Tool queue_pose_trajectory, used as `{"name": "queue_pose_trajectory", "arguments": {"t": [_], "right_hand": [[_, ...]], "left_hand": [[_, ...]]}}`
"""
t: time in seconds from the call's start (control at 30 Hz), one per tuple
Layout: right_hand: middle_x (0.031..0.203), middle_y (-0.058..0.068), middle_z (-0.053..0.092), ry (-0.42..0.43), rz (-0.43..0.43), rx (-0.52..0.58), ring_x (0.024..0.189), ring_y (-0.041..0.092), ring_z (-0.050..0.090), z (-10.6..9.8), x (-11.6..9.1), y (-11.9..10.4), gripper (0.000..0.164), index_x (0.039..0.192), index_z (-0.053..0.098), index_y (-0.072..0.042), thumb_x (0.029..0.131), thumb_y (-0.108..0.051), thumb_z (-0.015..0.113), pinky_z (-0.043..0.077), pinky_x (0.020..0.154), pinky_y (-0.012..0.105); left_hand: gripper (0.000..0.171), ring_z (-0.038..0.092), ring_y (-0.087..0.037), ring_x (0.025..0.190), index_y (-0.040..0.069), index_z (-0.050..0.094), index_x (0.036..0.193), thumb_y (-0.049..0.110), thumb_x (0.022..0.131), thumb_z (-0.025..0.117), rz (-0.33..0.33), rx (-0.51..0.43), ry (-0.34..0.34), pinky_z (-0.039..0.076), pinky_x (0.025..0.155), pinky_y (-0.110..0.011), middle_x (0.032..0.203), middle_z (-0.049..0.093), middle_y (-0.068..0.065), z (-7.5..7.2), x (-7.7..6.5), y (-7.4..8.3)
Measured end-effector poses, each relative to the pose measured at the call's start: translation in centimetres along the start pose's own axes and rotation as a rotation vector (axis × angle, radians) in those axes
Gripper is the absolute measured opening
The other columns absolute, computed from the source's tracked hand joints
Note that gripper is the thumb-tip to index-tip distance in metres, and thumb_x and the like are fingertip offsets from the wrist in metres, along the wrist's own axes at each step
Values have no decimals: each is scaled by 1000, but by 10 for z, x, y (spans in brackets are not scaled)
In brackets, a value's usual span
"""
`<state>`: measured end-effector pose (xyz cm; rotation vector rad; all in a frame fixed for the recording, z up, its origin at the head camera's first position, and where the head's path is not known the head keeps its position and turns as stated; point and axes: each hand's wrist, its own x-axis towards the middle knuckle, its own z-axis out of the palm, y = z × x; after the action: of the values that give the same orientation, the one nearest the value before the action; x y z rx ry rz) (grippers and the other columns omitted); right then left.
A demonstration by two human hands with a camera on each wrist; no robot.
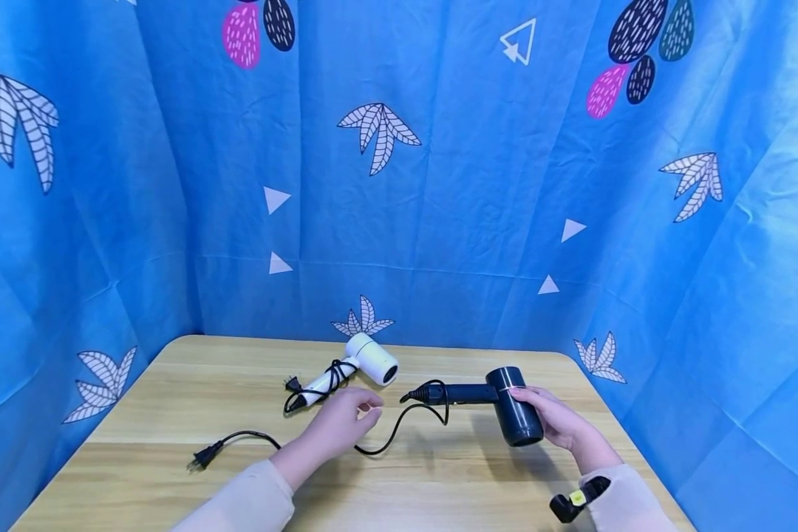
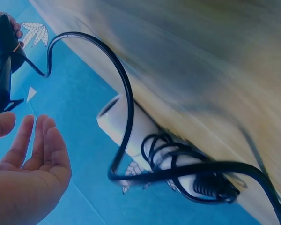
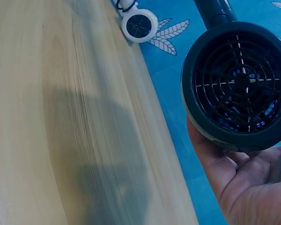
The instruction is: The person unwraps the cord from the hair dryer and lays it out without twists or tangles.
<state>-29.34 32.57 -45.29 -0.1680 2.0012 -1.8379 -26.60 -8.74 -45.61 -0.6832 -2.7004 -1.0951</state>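
Note:
My right hand [image 1: 558, 421] grips the barrel of a dark hair dryer [image 1: 517, 414] above the table, its handle pointing left. In the right wrist view the round rear grille of that hair dryer [image 3: 243, 82] faces the camera, with the fingers behind and under it. A black cord [image 1: 392, 436] runs from the handle end, loops down and passes behind my left forearm to a plug [image 1: 202, 457] at the left. My left hand [image 1: 346, 421] hovers left of the handle, fingers loosely bent, nothing between them; in the left wrist view the palm [image 2: 28, 187] shows bare.
A white hair dryer [image 1: 372, 360] lies on the wooden table [image 1: 173, 399] behind my left hand, its black cord wound round the handle. Blue patterned curtains [image 1: 399, 222] close in the back and both sides of the table.

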Motion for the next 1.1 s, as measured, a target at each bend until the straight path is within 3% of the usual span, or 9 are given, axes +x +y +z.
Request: {"name": "queue_pose_trajectory", "arguments": {"t": [0.27, 0.5, 0.87, 1.1], "right_hand": [[110, 10, 63, 10, 9, 3, 98, 23, 66, -1, -1, 2, 71, 147, 20, 12, 104, -39, 44, 57, 84, 41], [109, 10, 63, 9, 13, 2, 97, 23, 66, -2, 0, 3, 72, 148, 18, 12, 104, -39, 44, 57, 84, 40], [109, 10, 63, 13, 10, -3, 97, 23, 66, -2, 0, 3, 69, 145, 23, 11, 104, -39, 46, 57, 84, 41], [111, 11, 62, 27, 13, -10, 98, 23, 65, -1, 0, 2, 72, 146, 20, 11, 103, -40, 47, 56, 85, 42]], "left_hand": [[20, 64, -22, 98, 11, 73, 113, 19, 95, 67, -28, -2, -21, 54, 80, -38, 111, 70, -4, 17, 8, 7], [23, 67, -24, 97, 6, 71, 115, 17, 95, 67, -4, -1, -31, 55, 81, -40, 110, 71, -8, 34, 18, 11], [29, 67, -30, 99, -1, 68, 119, 15, 94, 67, -69, -40, -49, 55, 84, -44, 108, 71, -11, 47, 29, 16], [21, 67, -24, 91, 0, 70, 110, 11, 92, 69, -69, -26, -42, 55, 80, -42, 96, 71, -5, 53, 33, 15]]}}
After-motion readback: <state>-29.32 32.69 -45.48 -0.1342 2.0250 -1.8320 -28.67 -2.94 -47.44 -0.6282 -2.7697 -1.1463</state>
